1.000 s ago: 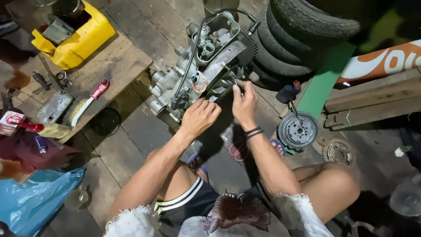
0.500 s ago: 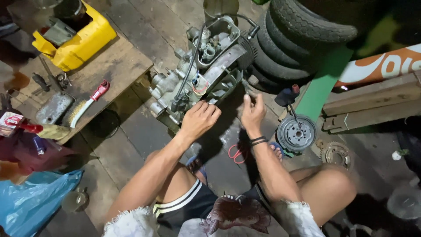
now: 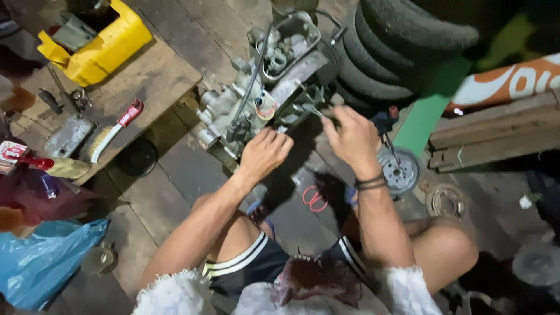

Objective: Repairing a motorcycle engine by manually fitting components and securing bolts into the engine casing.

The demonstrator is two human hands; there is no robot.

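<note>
While the left hand [image 3: 265,153] rests knuckles-up with its fingers curled against the near side of the grey metal engine block [image 3: 262,93], the right hand [image 3: 350,137] sits just beside it, closed around a thin metal tool [image 3: 318,111] whose tip points into the block's right edge. Whether the left hand actually grips a part or only presses on it cannot be told, since its fingertips are hidden under the knuckles. Both forearms run up from the person's bent knees and converge on the block, the right wrist wearing dark bands [image 3: 371,182]. The block lies tilted on the dark plank floor [image 3: 186,169], a black cable [image 3: 251,87] draped across its top. Room is tight on the right: a stack of black tyres [image 3: 396,52] stands close behind the block and a green board [image 3: 431,114] leans just past the right hand, with a round metal disc [image 3: 399,171] near the wrist. To the left the floor opens a little before the edge of a low wooden board [image 3: 146,76], which carries a wire brush with a red handle [image 3: 114,131] and a yellow container [image 3: 99,44]. A blue plastic bag [image 3: 44,262] lies well apart at the lower left.
</note>
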